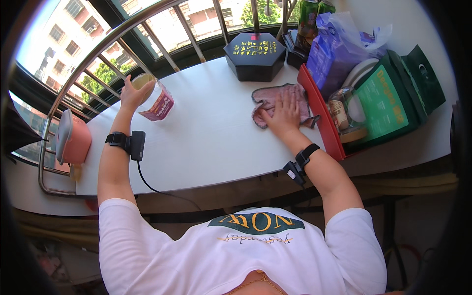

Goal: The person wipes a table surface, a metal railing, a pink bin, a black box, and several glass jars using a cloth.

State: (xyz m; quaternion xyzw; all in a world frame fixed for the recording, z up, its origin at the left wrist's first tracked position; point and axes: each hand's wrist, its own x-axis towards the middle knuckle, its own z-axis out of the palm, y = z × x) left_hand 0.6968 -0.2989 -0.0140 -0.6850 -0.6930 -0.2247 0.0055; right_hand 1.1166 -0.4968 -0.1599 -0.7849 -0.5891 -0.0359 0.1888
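My left hand (pixel 134 94) grips the yellowish round lid of a clear plastic jar (pixel 158 105) with a purple-pink label, at the back left of the white tabletop (pixel 206 136). The jar is slightly tilted in the view. At the right, my right hand (pixel 285 112) presses on a pink cloth with a dark edge (pixel 273 94), its fingers on the fabric and the thumb near a bunched fold. The cloth lies rumpled against the side of a red box (pixel 320 114).
A black hexagonal box (pixel 254 59) stands at the back. The red box holds a purple plastic bag (pixel 332 55), a clear domed container (pixel 346 110) and a green package (pixel 391 99). A pink lidded container (pixel 75 138) stands far left, beside the metal railing (pixel 114 38). Green cans (pixel 308 22) stand behind.
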